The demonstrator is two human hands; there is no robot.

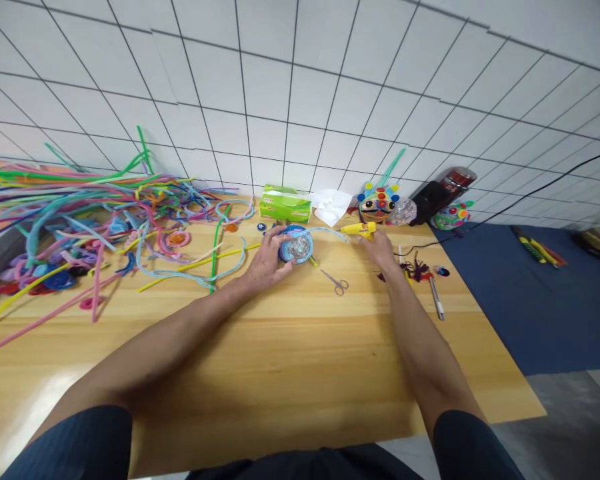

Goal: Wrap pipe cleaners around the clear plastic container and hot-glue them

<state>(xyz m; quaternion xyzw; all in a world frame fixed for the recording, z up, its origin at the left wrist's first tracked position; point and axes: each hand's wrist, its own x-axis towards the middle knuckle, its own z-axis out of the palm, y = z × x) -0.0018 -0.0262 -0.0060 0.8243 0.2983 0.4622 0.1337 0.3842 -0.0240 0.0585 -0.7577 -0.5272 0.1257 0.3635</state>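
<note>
My left hand is curled around the left side of a round blue coiled piece made of pipe cleaners, with a clear, shiny middle. From its top a loose light blue pipe cleaner stretches right, toward the nozzle of a yellow hot glue gun. My right hand grips the glue gun at its right end; the handle is mostly hidden by the fingers. Small scissors lie on the table below and between both hands, touched by neither.
Many coloured pipe cleaners are heaped at the left. A green tissue pack and a decorated lion-like mask stand by the tiled wall. At the right lie a white pen and a black cable. The wooden table ends beyond the pen.
</note>
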